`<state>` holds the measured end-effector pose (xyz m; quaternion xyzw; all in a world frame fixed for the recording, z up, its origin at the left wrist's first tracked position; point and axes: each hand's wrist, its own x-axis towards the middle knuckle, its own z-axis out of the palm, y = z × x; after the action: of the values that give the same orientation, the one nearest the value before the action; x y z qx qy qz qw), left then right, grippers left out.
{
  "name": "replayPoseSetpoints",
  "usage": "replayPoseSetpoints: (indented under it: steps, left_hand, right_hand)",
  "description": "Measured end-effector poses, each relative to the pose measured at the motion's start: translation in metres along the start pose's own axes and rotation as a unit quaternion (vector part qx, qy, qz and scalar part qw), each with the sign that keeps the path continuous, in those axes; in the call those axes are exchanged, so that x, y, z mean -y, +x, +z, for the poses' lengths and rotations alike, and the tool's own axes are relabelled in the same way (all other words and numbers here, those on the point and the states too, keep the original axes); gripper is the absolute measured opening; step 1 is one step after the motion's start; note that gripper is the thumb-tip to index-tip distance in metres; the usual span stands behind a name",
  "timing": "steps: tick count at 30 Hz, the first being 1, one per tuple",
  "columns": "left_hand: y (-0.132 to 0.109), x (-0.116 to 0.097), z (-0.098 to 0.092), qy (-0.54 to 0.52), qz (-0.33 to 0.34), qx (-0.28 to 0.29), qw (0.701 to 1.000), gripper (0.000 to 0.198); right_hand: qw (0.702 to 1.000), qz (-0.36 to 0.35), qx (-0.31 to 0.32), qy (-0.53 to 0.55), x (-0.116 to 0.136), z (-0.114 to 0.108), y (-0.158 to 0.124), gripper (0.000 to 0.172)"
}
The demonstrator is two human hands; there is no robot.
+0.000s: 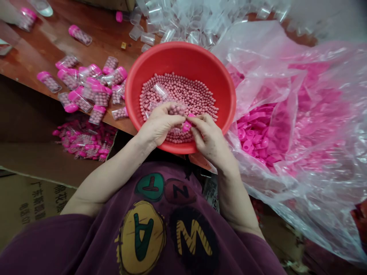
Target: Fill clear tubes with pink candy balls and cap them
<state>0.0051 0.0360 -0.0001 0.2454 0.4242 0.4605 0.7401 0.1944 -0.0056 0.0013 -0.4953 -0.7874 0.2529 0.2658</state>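
Note:
Over a red plastic bowl (183,51) of small pink beads (197,89), both my hands meet near its front rim. My left hand (162,122) is closed around a clear tube (177,109) filled with beads. Between the thumb and fingers of my right hand (208,135) is a bright pink cap (187,124), at the end of the tube. Whether the cap is seated on the tube I cannot tell. Another clear tube (160,91) lies on the beads in the bowl.
Several filled, pink-capped tubes (94,91) lie left of the bowl; more fill a cardboard box (37,152) below. Empty clear tubes (195,23) are heaped behind. To the right, a plastic bag (289,76) holds pink caps (255,133). A person's hand (10,13) shows at top left.

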Motion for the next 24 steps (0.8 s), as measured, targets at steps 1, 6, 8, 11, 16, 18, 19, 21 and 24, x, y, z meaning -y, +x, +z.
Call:
replayPoseSetpoints:
  steps: [1, 6, 8, 11, 16, 18, 19, 21, 24]
  left_hand:
    - [0.0, -0.001, 0.0, -0.001, -0.001, -0.006, 1.0, 0.027]
    - [0.002, -0.004, -0.003, -0.046, -0.02, -0.008, 0.999, 0.029]
    - [0.002, -0.006, -0.003, -0.06, -0.032, 0.001, 0.998, 0.029]
    - [-0.002, -0.01, 0.0, -0.054, -0.036, 0.012, 0.998, 0.028]
    - [-0.011, -0.009, 0.006, -0.004, -0.007, 0.027, 1.0, 0.029]
    - [-0.013, -0.008, 0.007, 0.015, -0.001, 0.033, 0.999, 0.025]
    - [-0.013, -0.007, 0.007, 0.02, -0.001, 0.038, 0.999, 0.022]
    - [-0.013, -0.005, 0.005, 0.022, -0.001, 0.052, 0.998, 0.019]
    - [-0.011, -0.002, 0.002, 0.011, 0.008, 0.075, 0.997, 0.017]
  right_hand:
    - [1.0, 0.001, 0.005, -0.007, -0.001, 0.001, -0.001, 0.042]
    - [0.999, -0.037, -0.036, -0.007, -0.003, 0.008, -0.001, 0.032]
    - [0.996, -0.063, -0.055, 0.012, -0.003, 0.009, 0.001, 0.026]
    - [0.996, -0.05, -0.052, 0.051, -0.002, 0.007, 0.003, 0.02]
    - [0.97, 0.019, -0.162, 0.182, -0.007, 0.0, 0.015, 0.024]
    - [0.963, 0.02, -0.189, 0.193, -0.008, -0.003, 0.021, 0.025]
    - [0.965, 0.02, -0.187, 0.184, -0.006, -0.004, 0.024, 0.025]
    - [0.974, 0.023, -0.169, 0.151, -0.003, -0.008, 0.029, 0.023]
    - [0.982, 0.015, -0.151, 0.109, 0.004, -0.013, 0.033, 0.02]
